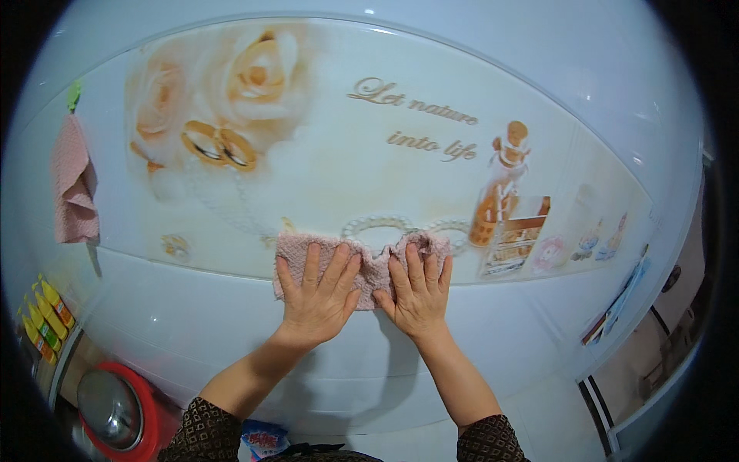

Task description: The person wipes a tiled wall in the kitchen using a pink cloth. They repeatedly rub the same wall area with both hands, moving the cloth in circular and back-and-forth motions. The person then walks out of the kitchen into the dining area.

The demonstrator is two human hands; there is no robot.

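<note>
A pink textured cloth (375, 283) lies spread against a glossy white tiled wall, over the lower edge of a printed decorative panel (323, 179). My left hand (317, 300) presses flat on the cloth's left half with its fingers spread. On the right half, my right hand (420, 294) holds the cloth to the wall, its fingers spread over bunched folds. Both palms face the wall, and the cloth sags slightly between the hands. The panel bears roses, gold rings, pearls, a corked bottle and lettering.
A second pink cloth (76, 185) hangs from a green hook (74, 95) at left. Below it are several yellow bottles (49, 312), and a metal bowl (109, 409) on a red basin (151, 424). A blue packet (262, 439) sits low. Slim items (618, 300) hang at right, near a doorway.
</note>
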